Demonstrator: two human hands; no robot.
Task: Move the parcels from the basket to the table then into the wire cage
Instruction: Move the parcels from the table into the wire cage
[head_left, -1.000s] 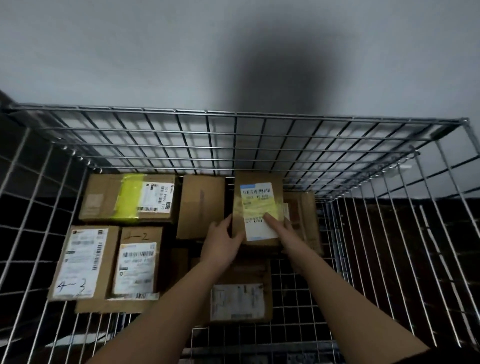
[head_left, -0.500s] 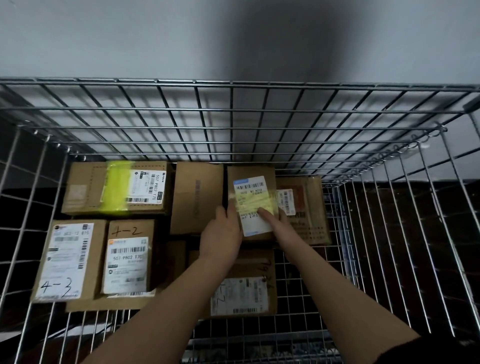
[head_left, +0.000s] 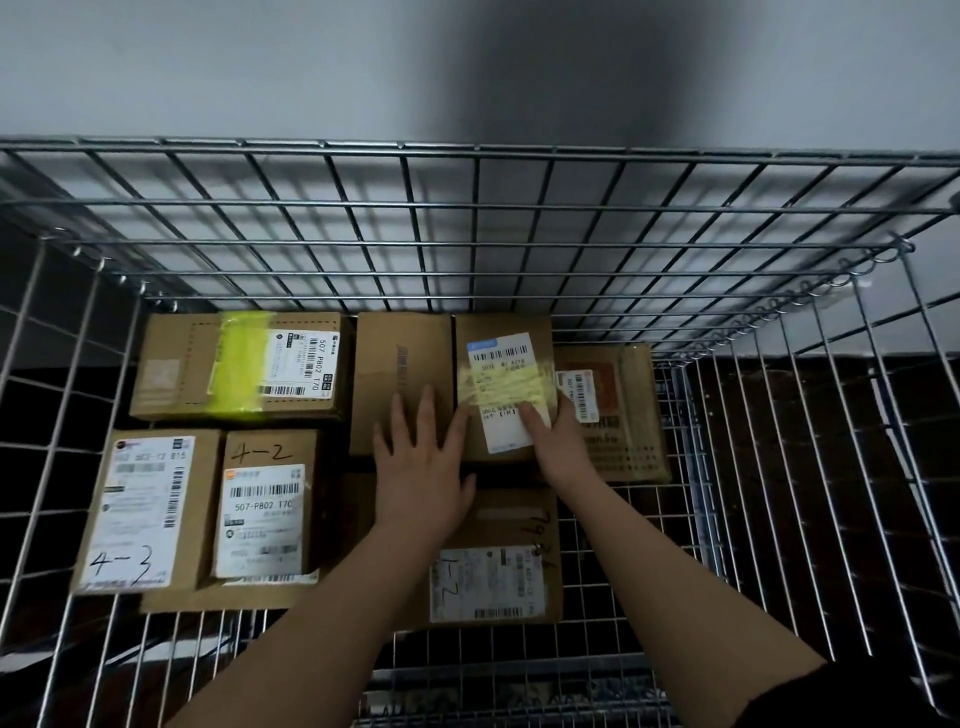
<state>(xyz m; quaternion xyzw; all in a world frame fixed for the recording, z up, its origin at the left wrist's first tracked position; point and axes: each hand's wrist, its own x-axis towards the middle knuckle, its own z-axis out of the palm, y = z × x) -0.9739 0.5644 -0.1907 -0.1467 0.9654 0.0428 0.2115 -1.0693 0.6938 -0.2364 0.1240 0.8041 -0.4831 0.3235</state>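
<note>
Late stage: another parcel is being seated in the wire cage (head_left: 779, 249).
Yellow-taped parcel (head_left: 503, 395) set in back row; left hand (head_left: 421, 462) flat, fingers spread; right hand (head_left: 558, 441) resting on it, grip unclear. Seven boxes counted inside; basket, table unseen.

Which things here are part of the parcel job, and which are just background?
Job: wire cage; yellow-taped parcel under both hands; parcels marked 4-2 and 4-3.
Background: grey wall; dark floor.
</note>
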